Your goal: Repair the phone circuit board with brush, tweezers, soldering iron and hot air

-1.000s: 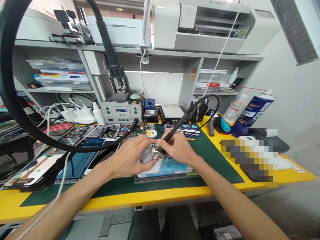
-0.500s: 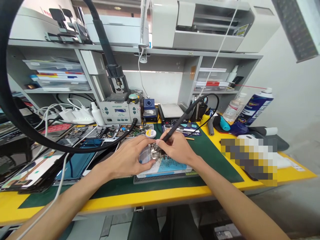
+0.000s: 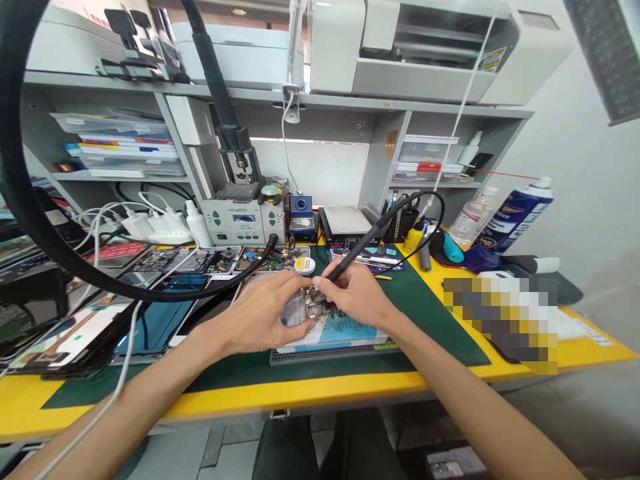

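Note:
In the middle of the bench, my right hand (image 3: 364, 298) grips the black handle of a soldering iron (image 3: 364, 244) like a pen, its tip hidden behind my fingers. My left hand (image 3: 263, 310) curves round a small metallic circuit board (image 3: 316, 307), thumb at the near edge and fingers at the far edge. Beneath the board lies a blue and white printed pad (image 3: 355, 328) on a grey perforated base (image 3: 325, 355). A round tin with a white and yellow lid (image 3: 303, 266) sits just beyond my left fingers.
A thick black hose (image 3: 150, 293) loops across the left, over opened phones (image 3: 165, 320). Behind stand a hot-air station (image 3: 245, 220), a soldering stand (image 3: 301, 217) and a hot plate (image 3: 345, 223). A spray can (image 3: 517, 217) and a clear bottle (image 3: 470, 219) occupy the right.
The whole view has shifted slightly, with things appearing a little further right. Both hands keep nearly the same pose around the board.

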{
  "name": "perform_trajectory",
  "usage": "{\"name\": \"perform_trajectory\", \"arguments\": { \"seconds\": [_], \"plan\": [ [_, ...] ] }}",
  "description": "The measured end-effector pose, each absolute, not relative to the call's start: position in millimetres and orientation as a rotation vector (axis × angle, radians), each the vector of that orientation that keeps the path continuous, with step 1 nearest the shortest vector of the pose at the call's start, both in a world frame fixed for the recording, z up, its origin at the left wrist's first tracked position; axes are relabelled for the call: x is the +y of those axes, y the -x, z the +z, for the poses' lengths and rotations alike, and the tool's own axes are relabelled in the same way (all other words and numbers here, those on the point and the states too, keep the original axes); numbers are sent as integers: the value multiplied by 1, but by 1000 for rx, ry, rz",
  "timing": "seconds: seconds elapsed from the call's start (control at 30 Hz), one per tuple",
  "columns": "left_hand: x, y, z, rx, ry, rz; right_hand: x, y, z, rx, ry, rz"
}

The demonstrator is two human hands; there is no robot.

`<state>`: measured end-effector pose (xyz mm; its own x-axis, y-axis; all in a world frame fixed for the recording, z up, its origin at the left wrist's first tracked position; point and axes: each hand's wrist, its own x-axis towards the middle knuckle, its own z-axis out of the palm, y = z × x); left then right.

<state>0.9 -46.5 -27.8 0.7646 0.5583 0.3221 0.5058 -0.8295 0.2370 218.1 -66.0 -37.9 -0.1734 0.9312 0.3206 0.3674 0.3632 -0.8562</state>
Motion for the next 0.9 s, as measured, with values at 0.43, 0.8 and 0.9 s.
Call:
{"name": "perform_trajectory", "arguments": {
  "seconds": [0.43, 0.8, 0.9],
  "plan": [
    [-46, 0, -29, 860, -2775, 564, -67, -218, -36, -1746, 1176, 795],
    [-47, -1, -26, 890, -2769, 504, -69, -214, -37, -1748, 1206, 639],
    [-47, -1, -27, 888, -2764, 502, -70, -214, -37, -1761, 1216, 621]
  ]
}}
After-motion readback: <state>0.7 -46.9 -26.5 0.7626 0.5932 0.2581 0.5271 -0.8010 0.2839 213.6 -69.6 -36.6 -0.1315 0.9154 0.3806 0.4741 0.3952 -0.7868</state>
